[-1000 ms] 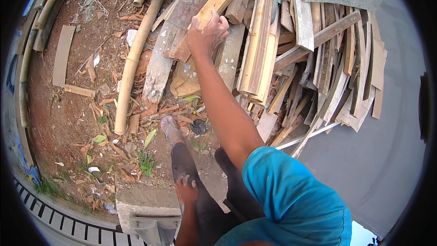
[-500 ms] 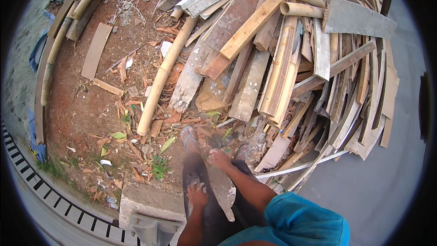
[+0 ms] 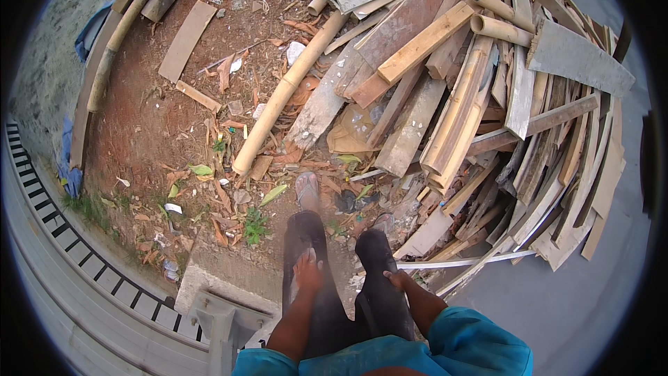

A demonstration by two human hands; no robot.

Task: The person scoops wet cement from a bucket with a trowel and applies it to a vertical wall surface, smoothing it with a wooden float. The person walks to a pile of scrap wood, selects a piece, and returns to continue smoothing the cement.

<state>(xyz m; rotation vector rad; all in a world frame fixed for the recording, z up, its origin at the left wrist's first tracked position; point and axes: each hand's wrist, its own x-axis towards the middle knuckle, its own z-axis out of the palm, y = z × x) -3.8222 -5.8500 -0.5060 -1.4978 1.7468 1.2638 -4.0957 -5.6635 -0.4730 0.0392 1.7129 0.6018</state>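
My left hand (image 3: 307, 273) lies on the left leg of my dark trousers (image 3: 306, 231), its fingers stretched out and nothing in it. On the right thigh rests my right hand (image 3: 398, 280), thumb showing and pointing inward; its other fingers are partly hidden. I see no object in that hand either. Both feet, in sandals, stand on the littered soil beyond my knees. Ahead of the left foot lies a bamboo pole (image 3: 289, 94), and ahead of the right foot begins a heap of old planks (image 3: 410, 129).
Split bamboo (image 3: 456, 115) and a pale sawn timber (image 3: 424, 42) top the heap. At left are a loose board (image 3: 188, 40) and a bamboo-and-timber edging (image 3: 104, 73). A metal post bracket (image 3: 226, 315) stands by the concrete near my left arm, beside a slotted grating (image 3: 76, 247).
My right hand has come down from in front of my knees onto the right thigh. The left hand stays on the left leg. The view has shifted, moving the heap slightly rightward.
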